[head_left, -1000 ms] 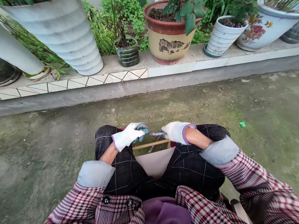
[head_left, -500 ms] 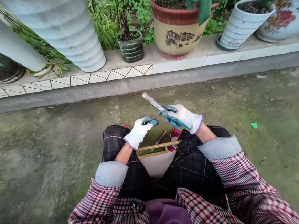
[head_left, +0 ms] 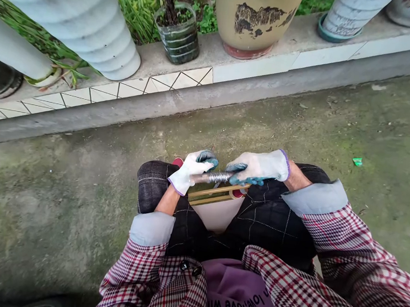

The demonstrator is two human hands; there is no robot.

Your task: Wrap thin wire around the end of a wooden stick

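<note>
My right hand, in a white glove with blue-grey coated fingers, is closed around the right end of a short rod wound with silvery wire. The rod lies nearly level, and its plain brownish left end reaches up to my left hand. That hand wears a matching glove. Its fingers are curled together just above the rod's left end; whatever they pinch, if anything, is too small to make out. Below the hands, two yellowish wooden strips run across between my knees.
Ahead runs a low tiled ledge bearing a beige pot, a cut plastic bottle planter and tall white ribbed pots. A green scrap lies on the concrete floor to the right.
The wire-wound rod has swung from a raised tilt to nearly level and come lower, its free end now by my left hand. The view has tipped downward a little.
</note>
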